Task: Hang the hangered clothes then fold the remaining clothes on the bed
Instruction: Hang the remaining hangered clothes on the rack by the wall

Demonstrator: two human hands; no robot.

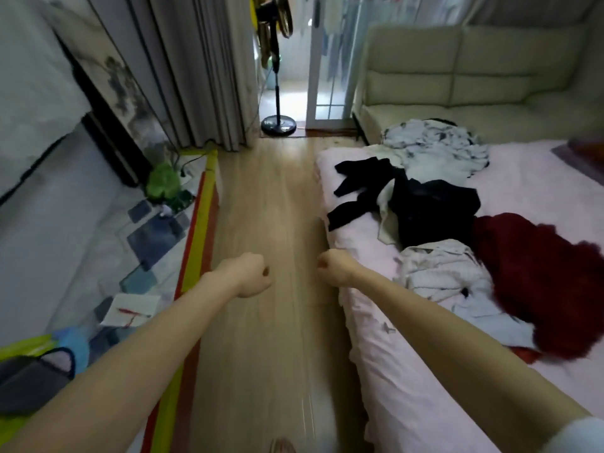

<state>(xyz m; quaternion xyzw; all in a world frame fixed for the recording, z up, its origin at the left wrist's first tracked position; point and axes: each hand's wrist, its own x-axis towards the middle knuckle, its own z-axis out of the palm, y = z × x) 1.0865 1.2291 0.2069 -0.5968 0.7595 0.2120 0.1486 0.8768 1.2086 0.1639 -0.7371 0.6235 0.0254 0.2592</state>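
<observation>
A heap of clothes lies on the pink bed (408, 403) at the right: a pale patterned garment (434, 148) farthest, black clothes (425, 207) in the middle, a dark red garment (536, 282) and a white crumpled shirt (441, 269) nearest. Both arms reach out over the wooden floor (261, 207) left of the bed, the left hand (250, 273) and right hand (333, 268) each with fingers curled into a fist, holding nothing. A standing fan (277, 93) is at the far end, beside grey curtains (196, 76).

Dim room lit from the bright doorway (295, 89) ahead; wide-angle bending and soft blur toward the edges
</observation>
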